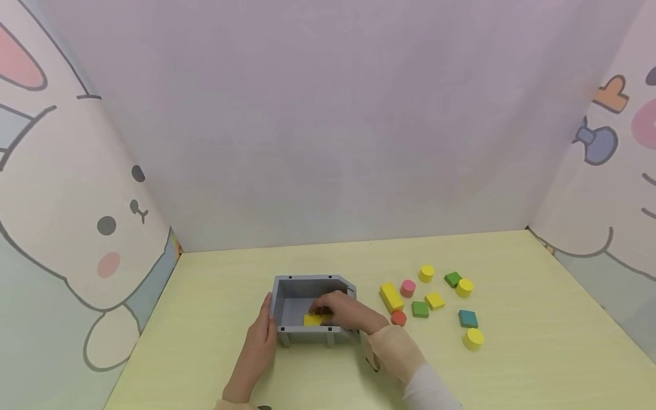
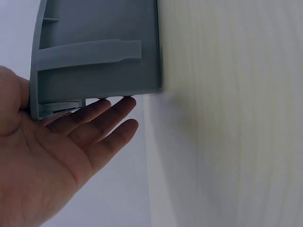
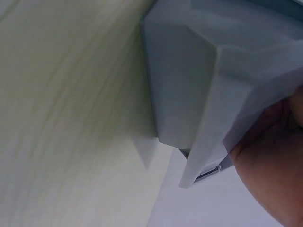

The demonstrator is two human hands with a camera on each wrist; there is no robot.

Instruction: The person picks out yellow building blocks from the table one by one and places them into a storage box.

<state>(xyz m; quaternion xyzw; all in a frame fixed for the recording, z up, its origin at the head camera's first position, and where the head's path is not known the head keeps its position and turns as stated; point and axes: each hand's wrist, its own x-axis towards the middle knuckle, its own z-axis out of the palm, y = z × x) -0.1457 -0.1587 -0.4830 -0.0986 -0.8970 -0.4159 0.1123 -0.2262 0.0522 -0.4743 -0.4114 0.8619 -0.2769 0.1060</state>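
Right hand: the right hand [image 1: 340, 310] reaches over the near rim into the grey plastic bin [image 1: 310, 337], its fingers bent down and gripping a yellow block.
Yellow block: the yellow block [image 1: 312, 320] sits under the right fingers, inside the bin by its near wall, partly covered by them.
Left hand: the left hand [image 1: 260, 336] lies along the bin's left outer wall, fingers extended, tips touching the plastic.
Bin: between the two hands, upright on the bench [image 1: 215, 296].
Right of the right fingers, nearer: a yellow rectangular block [image 1: 392, 297], a red cylinder [image 1: 398, 318] and a pink cylinder [image 1: 408, 288].
Farther right of them: a green square block [image 1: 420, 309], a yellow square block [image 1: 434, 300], a second green block [image 1: 452, 279], a teal square block [image 1: 468, 318] and three yellow cylinders [image 1: 474, 339].
Right wrist view: the bin's outer corner hides the right fingertips.
Beyond both hands' fingers: a pale backdrop [image 1: 348, 142]; a printed rabbit [image 1: 66, 199] on the left.
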